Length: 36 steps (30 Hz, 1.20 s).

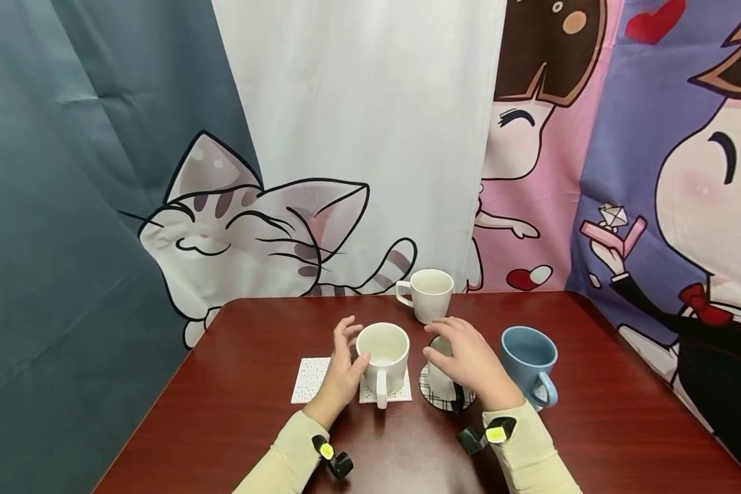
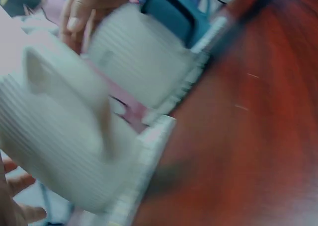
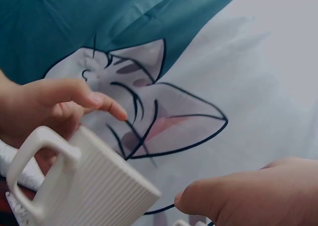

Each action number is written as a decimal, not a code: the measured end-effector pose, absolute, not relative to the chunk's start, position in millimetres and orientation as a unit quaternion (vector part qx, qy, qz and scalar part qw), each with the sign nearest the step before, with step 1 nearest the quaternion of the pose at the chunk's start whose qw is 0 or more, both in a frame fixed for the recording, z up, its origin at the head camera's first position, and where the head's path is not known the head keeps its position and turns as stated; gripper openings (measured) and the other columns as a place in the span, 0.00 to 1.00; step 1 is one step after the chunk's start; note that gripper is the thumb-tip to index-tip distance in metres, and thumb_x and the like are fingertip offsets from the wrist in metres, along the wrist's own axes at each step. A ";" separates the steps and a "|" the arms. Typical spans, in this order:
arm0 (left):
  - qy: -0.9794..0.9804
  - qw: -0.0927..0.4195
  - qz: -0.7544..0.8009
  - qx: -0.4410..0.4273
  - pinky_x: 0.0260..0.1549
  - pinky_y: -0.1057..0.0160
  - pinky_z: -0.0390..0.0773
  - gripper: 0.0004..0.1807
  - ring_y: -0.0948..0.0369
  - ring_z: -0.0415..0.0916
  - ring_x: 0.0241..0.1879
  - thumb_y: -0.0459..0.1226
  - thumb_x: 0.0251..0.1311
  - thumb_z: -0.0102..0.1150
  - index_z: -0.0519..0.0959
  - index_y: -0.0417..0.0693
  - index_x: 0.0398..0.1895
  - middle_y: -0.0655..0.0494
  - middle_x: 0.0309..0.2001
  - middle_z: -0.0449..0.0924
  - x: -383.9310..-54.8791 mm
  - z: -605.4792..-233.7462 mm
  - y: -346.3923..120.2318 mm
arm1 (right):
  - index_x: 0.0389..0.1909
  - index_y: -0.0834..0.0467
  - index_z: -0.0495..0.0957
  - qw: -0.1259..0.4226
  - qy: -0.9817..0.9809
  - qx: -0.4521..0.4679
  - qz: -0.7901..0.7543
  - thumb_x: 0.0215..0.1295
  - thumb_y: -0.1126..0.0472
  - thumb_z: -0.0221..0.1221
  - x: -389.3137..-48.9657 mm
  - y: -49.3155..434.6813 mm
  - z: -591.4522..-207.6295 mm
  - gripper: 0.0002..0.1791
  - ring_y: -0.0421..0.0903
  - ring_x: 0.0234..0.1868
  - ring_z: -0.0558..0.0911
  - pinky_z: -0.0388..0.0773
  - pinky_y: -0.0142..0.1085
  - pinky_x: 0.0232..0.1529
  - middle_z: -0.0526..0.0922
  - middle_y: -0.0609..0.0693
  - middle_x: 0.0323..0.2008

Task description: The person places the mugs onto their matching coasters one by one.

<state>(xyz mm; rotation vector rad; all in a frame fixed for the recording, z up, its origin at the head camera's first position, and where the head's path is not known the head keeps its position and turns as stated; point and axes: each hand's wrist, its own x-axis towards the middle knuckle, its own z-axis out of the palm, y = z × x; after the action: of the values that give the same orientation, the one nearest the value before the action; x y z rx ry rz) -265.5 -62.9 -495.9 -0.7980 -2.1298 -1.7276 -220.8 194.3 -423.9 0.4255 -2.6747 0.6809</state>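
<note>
My left hand (image 1: pixel 344 374) is at the left side of a cream ribbed mug (image 1: pixel 383 357), its fingers spread and loosely bent. This mug stands on a white square coaster (image 1: pixel 401 395) with its handle toward me. Over a second cream mug (image 2: pixel 144 54), my right hand (image 1: pixel 466 353) hangs with relaxed fingers, hiding much of that mug in the head view. A round plaid coaster (image 1: pixel 431 391) lies under the second mug. In the right wrist view, the right thumb (image 3: pixel 198 198) is apart from the first mug's ribbed side.
A blue mug (image 1: pixel 529 357) stands right of the right wrist. Another cream mug (image 1: pixel 431 295) is at the table's back edge. A second square coaster (image 1: pixel 311 379) lies partly behind the left hand. A printed curtain (image 1: pixel 370 103) hangs behind the brown table (image 1: pixel 234 412).
</note>
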 end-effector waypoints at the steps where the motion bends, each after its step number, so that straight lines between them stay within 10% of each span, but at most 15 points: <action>1: -0.747 0.148 -0.589 -0.271 0.63 0.37 0.67 0.40 0.42 0.71 0.64 0.37 0.59 0.53 0.51 0.49 0.75 0.38 0.65 0.64 -264.7 -491.7 -63.8 | 0.56 0.55 0.83 0.180 -0.942 0.150 0.240 0.62 0.52 0.67 -219.4 195.1 -423.2 0.22 0.58 0.66 0.73 0.67 0.58 0.66 0.81 0.54 0.58; 19: -0.850 0.019 -0.469 -0.239 0.55 0.46 0.76 0.35 0.48 0.78 0.57 0.47 0.67 0.57 0.57 0.57 0.74 0.46 0.62 0.73 -311.1 -394.1 -27.3 | 0.81 0.47 0.49 0.170 -0.912 0.097 0.360 0.68 0.40 0.61 -210.6 224.5 -412.7 0.48 0.62 0.73 0.65 0.65 0.63 0.66 0.64 0.59 0.74; 36: -0.896 -0.083 -0.389 -0.196 0.68 0.49 0.65 0.46 0.46 0.64 0.71 0.49 0.61 0.66 0.57 0.40 0.77 0.37 0.72 0.65 -376.7 -386.9 34.3 | 0.81 0.50 0.51 0.188 -0.895 0.114 0.388 0.68 0.46 0.64 -218.5 231.5 -407.4 0.47 0.61 0.68 0.71 0.67 0.61 0.65 0.70 0.60 0.69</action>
<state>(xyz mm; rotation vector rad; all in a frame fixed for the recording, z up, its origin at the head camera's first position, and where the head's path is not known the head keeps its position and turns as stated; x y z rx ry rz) -376.7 34.3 -386.9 -0.6498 -2.9755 -1.2906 -218.5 231.5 -407.4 0.3220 -2.5177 1.0920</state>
